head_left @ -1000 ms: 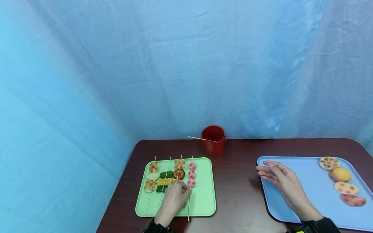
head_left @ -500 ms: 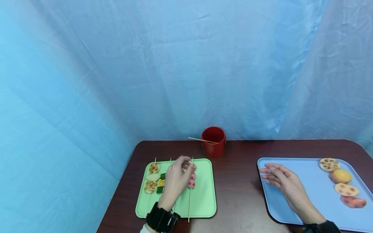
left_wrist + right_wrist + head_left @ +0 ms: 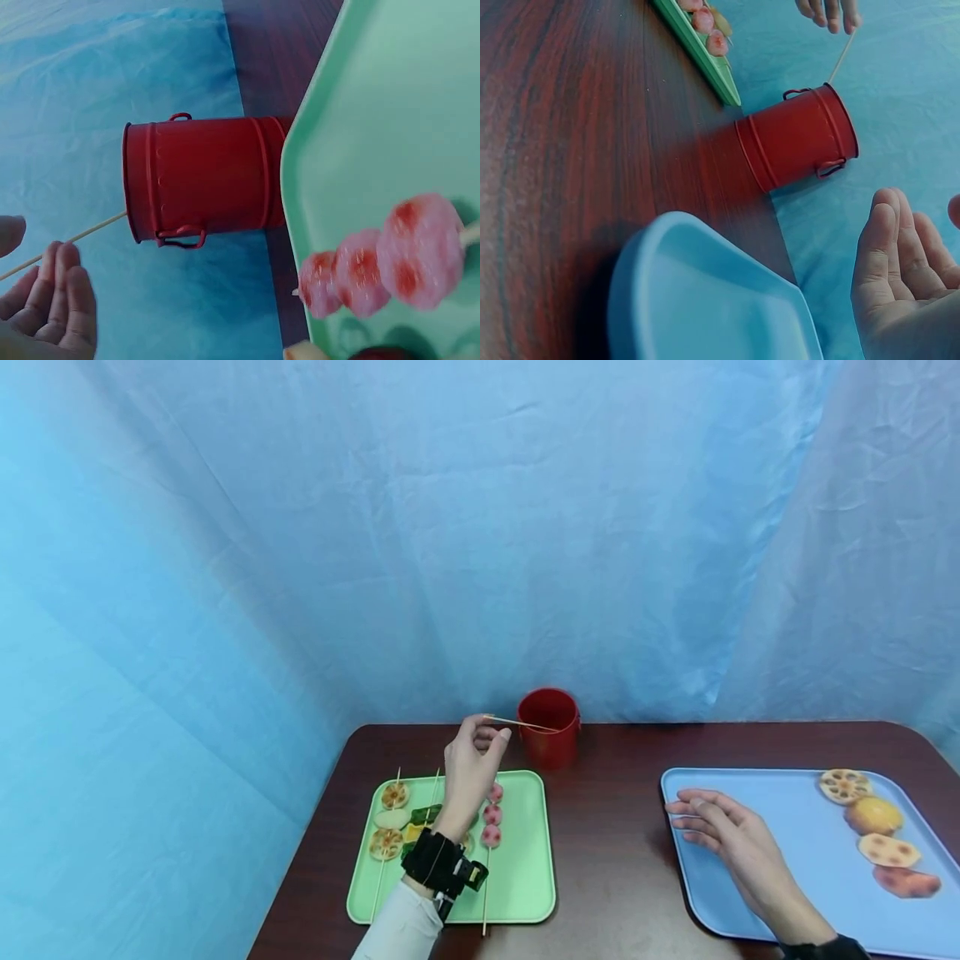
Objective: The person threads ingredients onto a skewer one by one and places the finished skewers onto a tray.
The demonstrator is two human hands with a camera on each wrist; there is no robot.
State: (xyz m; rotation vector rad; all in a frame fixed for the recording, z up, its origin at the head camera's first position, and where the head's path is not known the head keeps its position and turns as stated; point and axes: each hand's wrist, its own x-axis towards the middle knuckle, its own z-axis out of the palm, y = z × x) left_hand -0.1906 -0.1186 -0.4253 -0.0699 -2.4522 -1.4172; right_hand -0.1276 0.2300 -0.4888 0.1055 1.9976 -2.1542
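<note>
My left hand (image 3: 472,768) reaches up beside the red bucket (image 3: 551,748), over the back edge of the green tray (image 3: 525,885). A thin wooden skewer (image 3: 99,226) leans out of the bucket. Its outer end passes between my left thumb and fingers, which stand apart in the left wrist view. On the green tray lie several loaded skewers; one carries pink meatballs (image 3: 492,814), and another has lotus root slices (image 3: 386,844). My forearm hides part of the others. My right hand (image 3: 738,843) hovers, fingers relaxed and holding nothing, over the left side of the blue tray (image 3: 847,902).
Along the blue tray's right side lie a lotus root slice (image 3: 845,786), a yellow roundish piece (image 3: 874,816), a pale spotted slice (image 3: 889,850) and a reddish piece (image 3: 907,882). Dark wooden table (image 3: 607,860) separates the trays. A blue cloth (image 3: 480,527) hangs behind.
My left hand has moved from the skewers on the green tray up and away to the skewer in the bucket. The right hand has barely shifted.
</note>
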